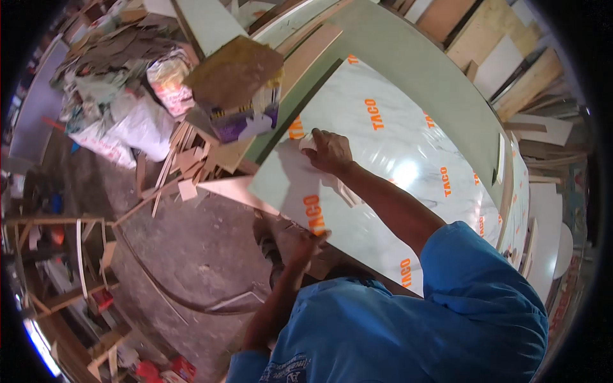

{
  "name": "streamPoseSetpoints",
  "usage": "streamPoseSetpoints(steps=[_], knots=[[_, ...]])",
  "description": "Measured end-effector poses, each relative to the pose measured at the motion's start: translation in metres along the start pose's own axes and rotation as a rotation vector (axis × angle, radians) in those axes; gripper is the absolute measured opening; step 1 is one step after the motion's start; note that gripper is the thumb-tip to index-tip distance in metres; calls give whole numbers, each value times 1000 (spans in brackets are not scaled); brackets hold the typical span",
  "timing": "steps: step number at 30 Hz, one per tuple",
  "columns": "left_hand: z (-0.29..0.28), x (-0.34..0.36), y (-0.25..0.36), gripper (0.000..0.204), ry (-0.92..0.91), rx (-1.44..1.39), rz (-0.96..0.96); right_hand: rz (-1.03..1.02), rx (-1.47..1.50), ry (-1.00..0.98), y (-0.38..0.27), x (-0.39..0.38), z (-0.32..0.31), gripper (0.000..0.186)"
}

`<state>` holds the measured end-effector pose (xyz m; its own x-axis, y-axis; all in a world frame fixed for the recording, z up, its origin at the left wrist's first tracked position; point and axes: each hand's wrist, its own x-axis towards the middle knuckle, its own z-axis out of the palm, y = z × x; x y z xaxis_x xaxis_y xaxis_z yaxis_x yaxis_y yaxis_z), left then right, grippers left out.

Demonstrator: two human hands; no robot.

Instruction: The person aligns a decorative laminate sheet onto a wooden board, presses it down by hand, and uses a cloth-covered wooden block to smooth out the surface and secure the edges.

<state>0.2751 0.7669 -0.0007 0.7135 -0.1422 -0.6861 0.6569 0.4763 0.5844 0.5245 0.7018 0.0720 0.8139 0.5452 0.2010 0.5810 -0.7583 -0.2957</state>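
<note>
A large white marbled sheet with repeated orange print and a glossy surface lies over a pale green board. My right hand is closed over a small pale wad, perhaps cloth, and presses it on the sheet near its left side. What the wad is made of is not clear. Lower down, my left hand is at the sheet's near left edge, its fingers closed around the rim. Part of those fingers is hidden. Beside my right forearm, a pale strip shows on the sheet.
A purple box with a brown, crusted top stands left of the sheet. Wood offcuts and stuffed sacks lie on the floor beyond. A wooden frame rack is at the far left. Boards lean along the right.
</note>
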Motion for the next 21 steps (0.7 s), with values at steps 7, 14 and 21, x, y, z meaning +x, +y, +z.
streamPoseSetpoints(steps=[7,14,21], knots=[[-3,-5,7,25,-111,-237,-57,248,-136,-15,66,102,-6,44],[-17,0,26,26,-207,-65,16,461,-232,-103,147,199,-11,59],[-17,-3,45,34,-193,-49,-48,524,-260,-18,237,264,-19,72]])
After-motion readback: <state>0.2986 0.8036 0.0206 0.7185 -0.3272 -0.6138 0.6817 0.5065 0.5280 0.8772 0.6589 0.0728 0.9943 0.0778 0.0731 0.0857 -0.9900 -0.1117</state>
